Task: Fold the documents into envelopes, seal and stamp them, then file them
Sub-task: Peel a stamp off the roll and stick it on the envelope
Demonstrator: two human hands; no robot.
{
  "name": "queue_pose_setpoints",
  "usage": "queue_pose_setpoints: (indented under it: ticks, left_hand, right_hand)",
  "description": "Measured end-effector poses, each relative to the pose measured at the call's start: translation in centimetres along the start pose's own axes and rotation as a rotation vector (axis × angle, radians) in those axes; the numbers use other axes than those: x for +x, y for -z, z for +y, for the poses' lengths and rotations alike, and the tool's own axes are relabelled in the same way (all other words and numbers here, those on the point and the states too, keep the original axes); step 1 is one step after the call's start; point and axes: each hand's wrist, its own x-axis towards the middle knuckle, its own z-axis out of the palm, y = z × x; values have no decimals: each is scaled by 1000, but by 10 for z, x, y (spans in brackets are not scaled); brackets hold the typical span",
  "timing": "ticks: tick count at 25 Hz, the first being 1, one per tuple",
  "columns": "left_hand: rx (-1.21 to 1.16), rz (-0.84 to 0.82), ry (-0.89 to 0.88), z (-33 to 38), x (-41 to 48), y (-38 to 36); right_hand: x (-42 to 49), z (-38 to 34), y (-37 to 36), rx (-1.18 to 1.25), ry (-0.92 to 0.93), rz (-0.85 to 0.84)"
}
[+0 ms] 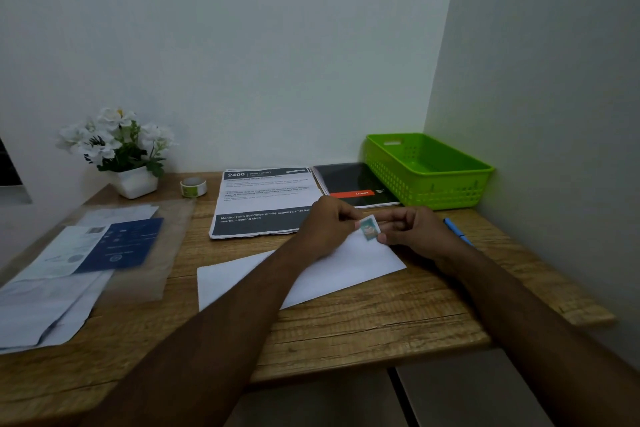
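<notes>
White envelope (332, 274) flat on the desk (381, 322), small teal stamp (369, 227) (white-bordered, tilted) above its far right corner.

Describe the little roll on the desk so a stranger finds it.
On the wooden desk, by the wall, between the white flower pot and the printed sheet, sits the roll. It is the only ring-shaped thing, pale with green marks.

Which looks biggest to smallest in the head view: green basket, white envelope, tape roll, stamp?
1. white envelope, though it lies nearer the camera, so its lead over the green basket is unsure.
2. green basket.
3. tape roll.
4. stamp, clearly smallest.
</notes>
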Motion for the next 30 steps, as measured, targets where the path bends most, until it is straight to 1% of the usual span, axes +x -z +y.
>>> queue_pose_setpoints:
  ticks: [3, 5, 8, 15, 20, 23, 25, 27, 30]
  left_hand:
    - [-3, 17, 19, 1, 0, 2]
    - [-4, 29, 2, 2, 0, 1]
    - [-52, 29, 6, 4, -2, 0]
    - [-144, -12, -35, 3, -3, -7]
    - [-118, 28, -62, 3, -2, -7]
    - [-67, 19, -93, 7, -6, -4]
    - [36, 45, -136, 12, -10, -2]
    - [204, 151, -229, 19, -17, 2]
    - [416, 348, -377, 32, -23, 11]
  right_hand:
    - [1, -3, -1, 25, -38, 48]
    - [0, -4, -3, 7, -28, 101]
    - [-2, -5, -6, 6, -13, 123]
    - [0, -3, -9, -26, 21, 131]
    - [1, -3, -6, -5, 33, 108]
    - [-1, -2, -7, -20, 58, 68]
    - [-1, 0, -7, -24, 63, 84]
    - [-2, -1, -6, -4, 68, 129]
    - [-5, -6, -4, 120, 105, 264]
